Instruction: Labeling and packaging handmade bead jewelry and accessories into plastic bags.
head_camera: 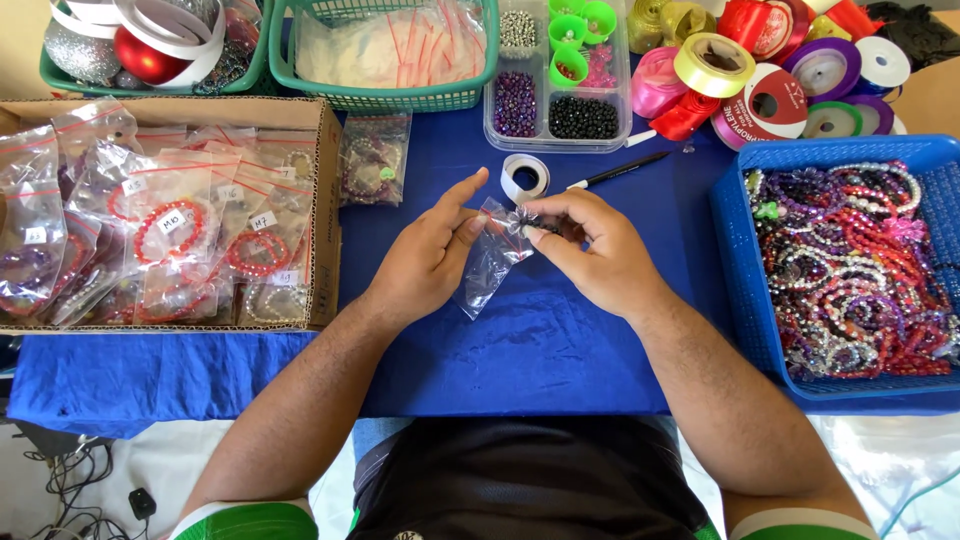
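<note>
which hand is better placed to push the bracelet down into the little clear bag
Right, probably. The right hand already pinches the bracelet at the clear bag mouth, while the left hand only steadies the bag's edge.

We are looking at a small craft workspace for beaded jewellery, set up at a desk (540, 350) covered with a blue cloth. A blue tray (745, 270) heaped with bead bracelets sits on one side and a cardboard box (325, 200) of bracelets sealed in small labelled plastic bags on the other. Along the back we see a clear compartment box (500, 135) of loose beads, spools of coloured ribbon (770, 100), a roll of white tape (524, 177), and green baskets (380, 97) holding empty zip bags and ornaments.
</note>
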